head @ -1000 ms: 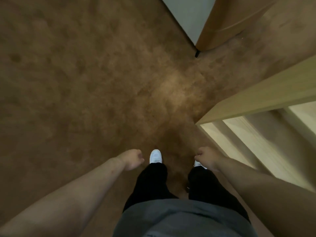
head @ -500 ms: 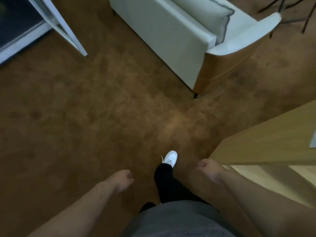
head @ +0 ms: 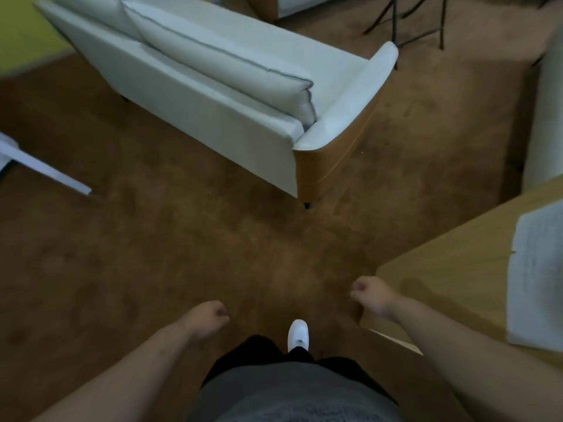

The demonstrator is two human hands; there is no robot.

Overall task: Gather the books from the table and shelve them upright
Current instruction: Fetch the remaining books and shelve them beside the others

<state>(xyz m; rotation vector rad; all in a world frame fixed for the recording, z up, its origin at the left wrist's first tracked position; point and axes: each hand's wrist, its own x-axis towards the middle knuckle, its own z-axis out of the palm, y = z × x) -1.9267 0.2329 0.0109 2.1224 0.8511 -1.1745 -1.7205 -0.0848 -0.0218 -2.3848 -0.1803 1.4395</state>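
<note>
A wooden table (head: 451,269) juts in from the right edge. On it lies a white open book or sheaf of printed pages (head: 536,275), flat, cut off by the frame edge. My right hand (head: 373,295) hangs over the table's near corner, fingers curled, holding nothing. My left hand (head: 208,318) is over the brown carpet, also curled into a loose fist and empty. No shelf is in view.
A white sofa (head: 213,95) with a tan side panel stands ahead, at an angle. Brown carpet (head: 122,254) lies between it and me. Black stand legs (head: 405,22) are at the top right. A white bar (head: 45,169) lies at the left. My white shoe (head: 298,333) steps forward.
My view has lifted from the floor: the sofa and the table top with the white pages have come into sight. Both hands stay curled and empty while I step forward.
</note>
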